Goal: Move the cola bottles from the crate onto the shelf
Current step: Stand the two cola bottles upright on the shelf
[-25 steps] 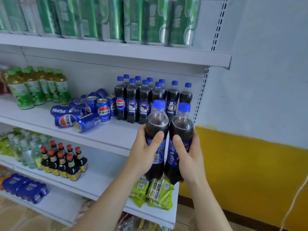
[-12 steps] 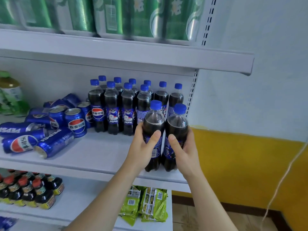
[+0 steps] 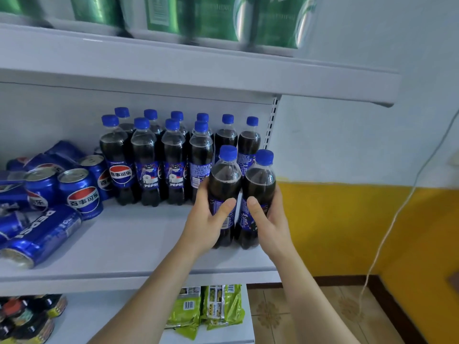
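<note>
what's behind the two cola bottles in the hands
Behind the two held cola bottles stand more cola bottles in rows, upright against the shelf's back panel. The held pair and the hands cover those bottles' lower parts.

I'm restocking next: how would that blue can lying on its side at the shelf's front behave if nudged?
The blue can lies on its side near the shelf edge, so it would probably roll. Its smooth metal looks slippery. It seems unopened, so likely heavy for its size.

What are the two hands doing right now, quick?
Left hand: closed around a cola bottle, upright on the shelf.
Right hand: closed around a second cola bottle beside the first.
</note>
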`<state>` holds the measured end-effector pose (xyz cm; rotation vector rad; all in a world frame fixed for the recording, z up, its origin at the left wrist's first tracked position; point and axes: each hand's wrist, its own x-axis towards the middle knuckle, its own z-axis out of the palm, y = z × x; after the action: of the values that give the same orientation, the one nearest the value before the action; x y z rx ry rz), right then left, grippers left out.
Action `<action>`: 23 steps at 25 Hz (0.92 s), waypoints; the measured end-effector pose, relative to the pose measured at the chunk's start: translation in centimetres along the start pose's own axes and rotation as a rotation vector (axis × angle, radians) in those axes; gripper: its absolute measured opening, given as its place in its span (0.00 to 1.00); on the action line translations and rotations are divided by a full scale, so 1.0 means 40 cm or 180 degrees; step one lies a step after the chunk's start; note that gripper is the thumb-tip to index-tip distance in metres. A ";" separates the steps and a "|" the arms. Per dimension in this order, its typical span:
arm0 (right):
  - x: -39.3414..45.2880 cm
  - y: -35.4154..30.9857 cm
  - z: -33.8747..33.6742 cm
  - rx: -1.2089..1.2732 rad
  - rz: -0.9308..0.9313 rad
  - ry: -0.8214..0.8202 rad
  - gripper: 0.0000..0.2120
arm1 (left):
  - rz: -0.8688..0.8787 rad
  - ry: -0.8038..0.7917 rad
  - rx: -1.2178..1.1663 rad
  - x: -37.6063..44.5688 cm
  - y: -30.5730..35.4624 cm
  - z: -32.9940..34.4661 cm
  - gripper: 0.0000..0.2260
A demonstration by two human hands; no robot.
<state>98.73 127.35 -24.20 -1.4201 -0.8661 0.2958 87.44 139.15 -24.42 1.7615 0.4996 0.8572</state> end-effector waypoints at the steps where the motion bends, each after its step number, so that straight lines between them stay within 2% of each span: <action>1: -0.005 0.001 0.001 -0.0059 0.0008 -0.0013 0.28 | 0.0023 -0.0083 0.0047 -0.003 -0.001 -0.007 0.30; 5: -0.046 0.027 -0.006 -0.0540 0.0025 -0.0125 0.31 | 0.0110 -0.0408 0.0521 -0.037 -0.025 -0.039 0.27; 8: -0.074 0.047 -0.023 -0.0997 0.0343 -0.0455 0.39 | 0.0161 -0.0374 0.1599 -0.065 -0.050 -0.061 0.24; 11: -0.077 0.057 -0.034 -0.1416 0.0533 -0.0514 0.41 | -0.0042 -0.0278 0.2218 -0.072 -0.058 -0.060 0.29; 17: -0.036 0.078 -0.024 -0.1650 0.0556 -0.0164 0.39 | -0.0302 0.0092 0.2047 -0.032 -0.060 -0.009 0.25; 20: -0.001 0.090 -0.017 -0.1677 0.0731 -0.0012 0.32 | -0.0550 0.0298 0.1894 -0.002 -0.077 0.016 0.19; 23: 0.032 0.107 -0.012 -0.1819 0.0671 0.0068 0.27 | -0.0466 0.0333 0.1963 0.019 -0.102 0.032 0.19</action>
<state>101.24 128.61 -27.73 -2.0489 -0.8180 0.1964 89.22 140.29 -28.25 2.2027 1.0323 0.7376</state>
